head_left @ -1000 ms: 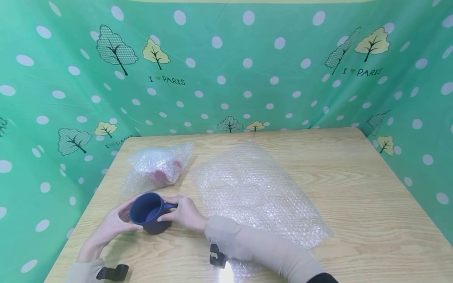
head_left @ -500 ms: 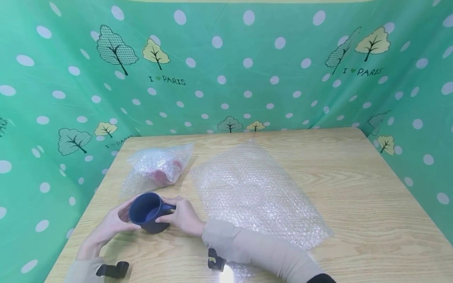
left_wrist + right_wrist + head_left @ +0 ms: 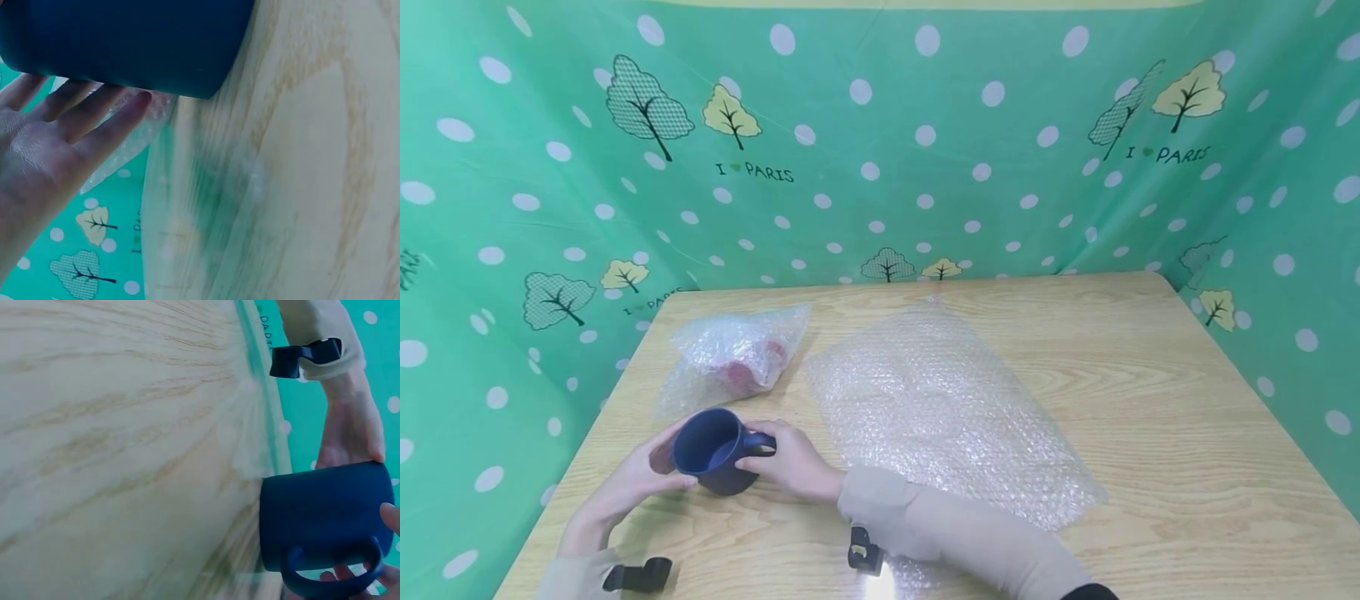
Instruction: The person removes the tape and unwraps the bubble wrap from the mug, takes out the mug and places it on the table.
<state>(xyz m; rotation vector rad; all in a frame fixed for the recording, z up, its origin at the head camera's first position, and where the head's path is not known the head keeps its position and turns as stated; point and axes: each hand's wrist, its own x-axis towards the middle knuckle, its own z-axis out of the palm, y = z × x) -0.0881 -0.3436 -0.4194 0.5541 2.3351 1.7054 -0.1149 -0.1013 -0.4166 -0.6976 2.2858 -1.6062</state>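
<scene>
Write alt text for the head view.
A person's left hand and right hand hold a blue mug at a wooden table. Behind the mug sits a bubble-wrapped bundle; to the right lies a flat bubble-wrap sheet.

Ahead of the left hand (image 3: 642, 477) lies a packet (image 3: 722, 354) of bubble wrap with pinkish red showing through; right of the right hand (image 3: 796, 465) a sheet (image 3: 925, 392) of bubble wrap spreads flat, one corner pointing away from the person. Under packet and sheet sits the table (image 3: 1187, 467), pale and wood-grained, which runs on well to the right of the right hand and shows a white glare (image 3: 880, 583) nearer the person than that hand. Beyond, and also to either side of the hands, hangs a green curtain (image 3: 895, 108) with white dots, checked and yellow trees (image 3: 1193, 93), and "I PARIS" lettering (image 3: 1183, 153).
</scene>
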